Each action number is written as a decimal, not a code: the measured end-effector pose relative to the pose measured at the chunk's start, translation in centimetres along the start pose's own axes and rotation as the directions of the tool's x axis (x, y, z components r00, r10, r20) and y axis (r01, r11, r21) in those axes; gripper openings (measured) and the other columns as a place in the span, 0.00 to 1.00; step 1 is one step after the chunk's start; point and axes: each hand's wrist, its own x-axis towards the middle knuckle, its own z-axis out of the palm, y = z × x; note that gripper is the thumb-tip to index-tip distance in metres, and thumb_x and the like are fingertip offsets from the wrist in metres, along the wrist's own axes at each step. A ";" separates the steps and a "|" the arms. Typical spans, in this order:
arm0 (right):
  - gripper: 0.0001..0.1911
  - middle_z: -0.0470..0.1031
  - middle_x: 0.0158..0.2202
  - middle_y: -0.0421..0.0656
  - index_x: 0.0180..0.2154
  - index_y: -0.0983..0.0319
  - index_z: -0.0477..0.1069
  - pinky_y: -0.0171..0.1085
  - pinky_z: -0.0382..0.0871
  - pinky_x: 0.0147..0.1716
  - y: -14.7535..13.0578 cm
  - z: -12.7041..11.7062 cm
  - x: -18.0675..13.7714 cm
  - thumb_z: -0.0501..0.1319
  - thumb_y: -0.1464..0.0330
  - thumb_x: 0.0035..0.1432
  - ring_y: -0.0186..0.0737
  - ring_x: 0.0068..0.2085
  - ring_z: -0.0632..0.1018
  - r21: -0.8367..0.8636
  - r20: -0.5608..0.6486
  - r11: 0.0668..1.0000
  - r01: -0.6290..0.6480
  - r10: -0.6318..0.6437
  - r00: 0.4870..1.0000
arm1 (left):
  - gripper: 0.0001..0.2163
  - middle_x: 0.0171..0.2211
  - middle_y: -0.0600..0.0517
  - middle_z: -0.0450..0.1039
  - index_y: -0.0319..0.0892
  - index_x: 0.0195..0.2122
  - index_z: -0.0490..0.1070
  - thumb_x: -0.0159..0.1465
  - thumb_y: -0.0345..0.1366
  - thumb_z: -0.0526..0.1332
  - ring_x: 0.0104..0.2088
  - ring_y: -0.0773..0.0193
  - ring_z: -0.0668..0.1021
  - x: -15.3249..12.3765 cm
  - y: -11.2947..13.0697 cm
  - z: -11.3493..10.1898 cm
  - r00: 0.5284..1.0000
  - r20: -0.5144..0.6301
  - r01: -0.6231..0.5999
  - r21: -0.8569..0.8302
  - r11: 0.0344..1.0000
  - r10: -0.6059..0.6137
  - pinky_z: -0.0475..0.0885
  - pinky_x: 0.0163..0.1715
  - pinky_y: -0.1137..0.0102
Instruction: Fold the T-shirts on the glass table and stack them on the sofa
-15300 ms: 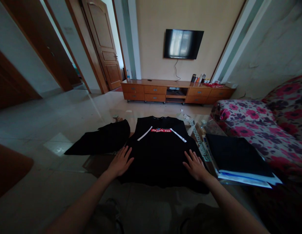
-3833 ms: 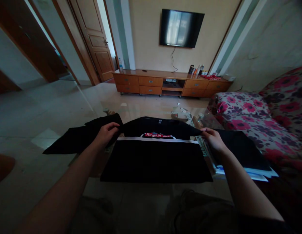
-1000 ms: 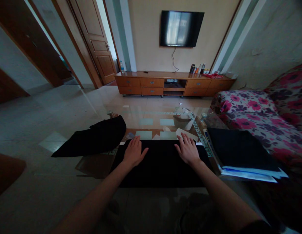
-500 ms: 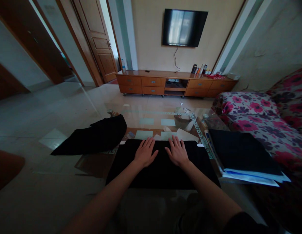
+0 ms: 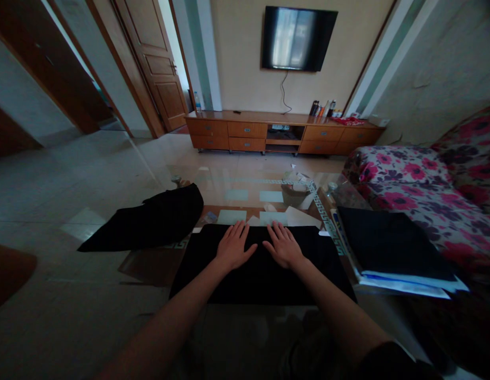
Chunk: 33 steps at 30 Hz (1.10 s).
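Note:
A black cloth (image 5: 261, 282) is spread flat on the glass table in front of me, with a small white piece showing at each far corner. My left hand (image 5: 234, 247) lies flat on its far half, fingers stretched forward and thumb out. Beside it, my right hand (image 5: 283, 246) rests flat on the same cloth with its fingers apart. To the left a second black cloth (image 5: 150, 219) lies loosely bunched. On the right, a folded black cloth (image 5: 395, 243) tops a stack with white and blue edges.
The glass table (image 5: 213, 182) has a patterned border, and several items show through it. Beyond stand a wooden TV cabinet (image 5: 247, 129) with bottles on top and a wall-mounted television (image 5: 299, 38). A floral sofa (image 5: 411, 198) lines the right side.
My right hand has shifted slightly left, closer to my left hand, still flat on the cloth. The whole view has moved a little; the cloths look unchanged.

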 end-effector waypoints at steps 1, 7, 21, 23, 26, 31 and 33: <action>0.42 0.42 0.76 0.49 0.75 0.63 0.49 0.48 0.41 0.72 0.7 -0.1 -0.3 0.37 0.44 0.72 0.48 0.76 0.46 -0.018 -0.009 1.000 -0.017 0.017 1.000 | 0.37 0.74 0.42 0.50 0.38 0.73 0.55 0.71 0.59 0.46 0.75 0.53 0.51 -0.2 -0.6 -0.2 1.000 -0.005 0.011 0.011 1.000 -0.011 0.49 0.73 0.55; 0.37 0.46 0.76 0.45 0.75 0.57 0.50 0.53 0.40 0.72 6.1 -0.1 -2.6 0.40 0.47 0.73 0.51 0.76 0.47 -0.114 -0.113 0.978 -0.177 0.164 0.980 | 0.35 0.74 0.44 0.51 0.44 0.74 0.53 0.72 0.58 0.45 0.74 0.50 0.53 -2.0 -5.5 -1.4 0.994 -0.019 0.105 0.063 0.993 -0.104 0.50 0.72 0.51; 0.37 0.41 0.77 0.48 0.75 0.53 0.47 0.53 0.46 0.70 8.6 -0.2 -3.4 0.42 0.47 0.72 0.56 0.75 0.48 -0.058 -0.091 0.945 -0.322 0.316 0.944 | 0.34 0.74 0.41 0.51 0.39 0.72 0.55 0.72 0.55 0.49 0.73 0.50 0.58 -3.4 -9.7 -1.6 0.989 -0.041 0.145 0.050 0.988 -0.143 0.55 0.71 0.54; 0.36 0.39 0.77 0.47 0.75 0.53 0.49 0.55 0.42 0.70 8.2 -0.3 -3.6 0.42 0.47 0.72 0.58 0.75 0.44 -0.071 -0.124 0.933 -0.353 0.342 0.931 | 0.32 0.74 0.42 0.51 0.39 0.73 0.54 0.73 0.53 0.49 0.73 0.50 0.56 -3.4 -9.2 -1.8 0.991 -0.059 0.124 0.065 0.990 -0.120 0.52 0.72 0.53; 0.36 0.38 0.77 0.47 0.74 0.54 0.50 0.58 0.37 0.70 7.8 0.0 -3.9 0.42 0.47 0.72 0.58 0.76 0.42 -0.090 -0.181 0.914 -0.395 0.375 0.909 | 0.30 0.75 0.46 0.50 0.44 0.74 0.51 0.73 0.49 0.48 0.74 0.53 0.53 -3.7 -8.5 -2.1 0.998 -0.044 0.057 0.065 0.996 -0.054 0.50 0.72 0.53; 0.37 0.38 0.77 0.49 0.75 0.56 0.48 0.53 0.44 0.70 8.5 0.3 -3.6 0.41 0.47 0.73 0.53 0.75 0.47 -0.056 -0.116 0.924 -0.378 0.370 0.922 | 0.29 0.74 0.48 0.52 0.46 0.74 0.52 0.74 0.49 0.47 0.74 0.54 0.55 -3.5 -8.9 -2.0 0.999 0.009 0.032 0.029 0.999 -0.032 0.53 0.72 0.53; 0.37 0.40 0.77 0.49 0.75 0.56 0.49 0.53 0.43 0.70 8.6 0.2 -3.2 0.42 0.48 0.73 0.53 0.75 0.47 -0.058 -0.118 0.918 -0.393 0.384 0.916 | 0.27 0.74 0.47 0.54 0.46 0.73 0.54 0.75 0.47 0.46 0.73 0.54 0.57 -3.1 -9.1 -2.0 0.999 -0.017 0.043 0.024 0.999 -0.042 0.54 0.71 0.53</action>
